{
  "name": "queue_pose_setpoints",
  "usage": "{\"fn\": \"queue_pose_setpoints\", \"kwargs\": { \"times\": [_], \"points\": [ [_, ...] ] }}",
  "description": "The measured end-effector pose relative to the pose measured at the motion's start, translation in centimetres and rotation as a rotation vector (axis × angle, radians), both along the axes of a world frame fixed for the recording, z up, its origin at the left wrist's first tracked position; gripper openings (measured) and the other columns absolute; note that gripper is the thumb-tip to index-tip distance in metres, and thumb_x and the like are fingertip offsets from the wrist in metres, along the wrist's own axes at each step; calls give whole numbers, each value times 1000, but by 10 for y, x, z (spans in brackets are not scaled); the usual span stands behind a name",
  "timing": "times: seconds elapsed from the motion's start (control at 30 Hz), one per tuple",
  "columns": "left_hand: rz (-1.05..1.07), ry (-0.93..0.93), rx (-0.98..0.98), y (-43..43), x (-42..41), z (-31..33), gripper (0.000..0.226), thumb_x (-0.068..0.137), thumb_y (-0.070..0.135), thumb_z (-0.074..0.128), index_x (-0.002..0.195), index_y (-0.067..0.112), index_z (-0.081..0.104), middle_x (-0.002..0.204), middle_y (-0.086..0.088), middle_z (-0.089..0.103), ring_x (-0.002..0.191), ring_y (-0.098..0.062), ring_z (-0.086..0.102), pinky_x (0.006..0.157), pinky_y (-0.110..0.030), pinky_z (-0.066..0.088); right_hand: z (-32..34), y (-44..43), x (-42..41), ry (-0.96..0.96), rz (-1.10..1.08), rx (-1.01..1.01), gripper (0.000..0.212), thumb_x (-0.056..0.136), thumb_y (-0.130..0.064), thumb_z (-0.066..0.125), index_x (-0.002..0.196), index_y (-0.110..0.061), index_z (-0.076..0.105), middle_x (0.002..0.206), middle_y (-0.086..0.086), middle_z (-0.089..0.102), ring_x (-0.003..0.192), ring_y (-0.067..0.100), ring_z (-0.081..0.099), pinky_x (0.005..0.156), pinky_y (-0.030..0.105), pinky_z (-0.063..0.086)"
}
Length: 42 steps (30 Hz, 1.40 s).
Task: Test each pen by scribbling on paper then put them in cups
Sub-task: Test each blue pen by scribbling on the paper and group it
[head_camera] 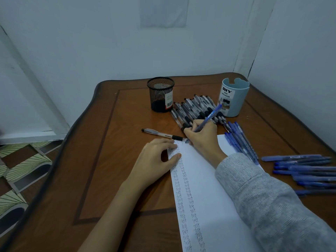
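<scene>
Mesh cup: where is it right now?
Head view: the mesh cup stands upright near the far edge of the table, just left of the black pen pile, with the blue cup further right.

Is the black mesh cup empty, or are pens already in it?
Empty: the black mesh cup stands upright, and no pen shows above its rim or through the mesh.

The blue cup (234, 99) reads "DIY DESK ORGANIZER"; the paper (203, 188) repeats "test".
</scene>
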<state>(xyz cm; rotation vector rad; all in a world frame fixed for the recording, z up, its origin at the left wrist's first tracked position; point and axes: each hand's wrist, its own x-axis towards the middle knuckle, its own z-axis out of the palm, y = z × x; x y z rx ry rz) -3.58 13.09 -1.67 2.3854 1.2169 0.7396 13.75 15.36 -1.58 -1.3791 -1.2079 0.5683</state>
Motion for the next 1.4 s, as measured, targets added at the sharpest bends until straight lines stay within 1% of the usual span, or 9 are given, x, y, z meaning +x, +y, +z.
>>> {"fn": "queue_pose_setpoints", "kwargs": {
  "times": [0.57, 0.73, 0.8, 0.9, 0.97, 1.1, 1.23, 1.3, 1.4],
  "points": [
    [-17, 4, 17, 1, 0, -3, 40, 90, 42, 61, 125, 23, 62, 133, 13, 55, 124, 0, 42, 106, -28, 33, -1, -1, 0, -14, 6, 4, 33, 75, 14, 57, 51, -3, 41, 47, 7, 36, 37, 19, 48, 40, 17, 39],
    [-19, -13, 35, 2, -1, -4, 40, 90, 41, 61, 125, 23, 62, 132, 13, 55, 124, 0, 43, 106, -28, 33, -3, -1, -1, -44, -9, 28, 32, 75, 13, 56, 52, -4, 41, 48, 8, 37, 41, 20, 47, 44, 22, 42],
    [-21, -12, 41, 2, -1, -5, 40, 90, 42, 61, 125, 23, 62, 132, 13, 55, 124, 0, 43, 106, -29, 33, -3, 0, 0, -2, -11, 17, 33, 77, 11, 58, 53, -4, 41, 48, 9, 39, 41, 21, 49, 43, 23, 43],
    [-30, -9, 46, 3, -3, -6, 39, 90, 42, 61, 124, 23, 62, 132, 13, 55, 124, -1, 43, 106, -31, 35, -2, 1, 2, 210, -11, -7, 39, 86, 0, 60, 54, -9, 39, 44, 5, 41, 38, 18, 47, 38, 21, 37],
    [-37, -4, 59, 3, -3, -6, 39, 90, 42, 61, 124, 22, 63, 132, 12, 56, 123, -1, 44, 106, -30, 34, 4, -3, 0, 275, 37, -5, 37, 94, -12, 57, 61, -8, 42, 46, 3, 44, 37, 11, 41, 37, 18, 33],
    [-30, -18, 59, 3, -3, -6, 36, 89, 42, 61, 119, 22, 65, 128, 12, 58, 122, -2, 45, 103, -28, 34, 15, -14, -3, 335, 118, -10, 30, 100, -40, 41, 92, -10, 45, 49, 0, 39, 35, 7, 32, 35, 17, 29],
    [-5, -31, 44, 3, -3, -5, 36, 86, 45, 59, 114, 23, 68, 124, 14, 60, 119, -1, 47, 98, -28, 34, 20, -28, 1, 266, 142, 2, 32, 103, -32, 37, 89, -12, 58, 51, 0, 48, 42, 11, 42, 40, 22, 37],
    [1, -38, 46, 3, -3, -5, 33, 86, 43, 61, 112, 23, 69, 122, 14, 61, 117, -1, 48, 99, -33, 37, 25, -36, 3, 259, 172, 13, 28, 103, -24, 39, 100, -11, 64, 56, 1, 52, 49, 12, 49, 50, 22, 44],
    [3, -35, 33, 1, -2, -2, 33, 86, 42, 61, 110, 22, 70, 121, 13, 62, 116, -2, 50, 100, -40, 39, 34, -49, 8, 251, 174, 33, 24, 103, -18, 41, 117, -17, 61, 58, -1, 45, 51, 6, 43, 51, 16, 38]
  ]
}}
